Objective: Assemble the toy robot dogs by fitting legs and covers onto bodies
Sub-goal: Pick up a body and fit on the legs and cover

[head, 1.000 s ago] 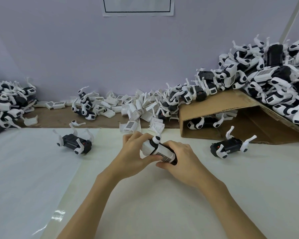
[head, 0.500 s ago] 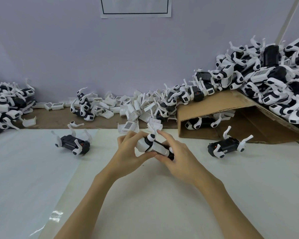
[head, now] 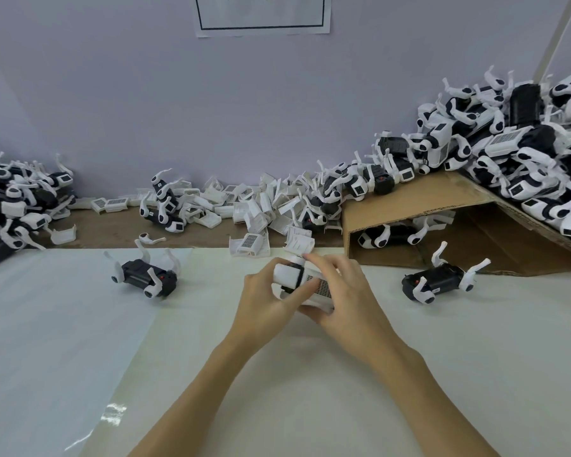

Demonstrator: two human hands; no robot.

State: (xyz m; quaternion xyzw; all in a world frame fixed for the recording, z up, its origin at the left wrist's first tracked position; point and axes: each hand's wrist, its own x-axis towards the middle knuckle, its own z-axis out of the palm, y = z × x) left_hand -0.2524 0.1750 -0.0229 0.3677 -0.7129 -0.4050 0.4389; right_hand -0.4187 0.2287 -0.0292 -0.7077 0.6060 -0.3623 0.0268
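Lying between both hands just above the white table, the toy dog body has its long axis running from upper left to lower right, the plain white capped end toward the left hand and the grilled, barcode-like panel facing up toward the right. The left hand grips that white end, its thumb laid along the near side and its fingers curled round the far side. The right hand wraps the other end: its fingers curl over the top of the white cover, one fingertip raised near the upper edge, thumb tucked under the near side. Whether any legs are fitted on this body cannot be told, since the hands hide its sides.

To the left on the table a black body with white legs lies on its back, legs up, and a second legged body lies to the right beside the cardboard box. Loose white covers heap along the back wall, and finished dogs pile on top of the box
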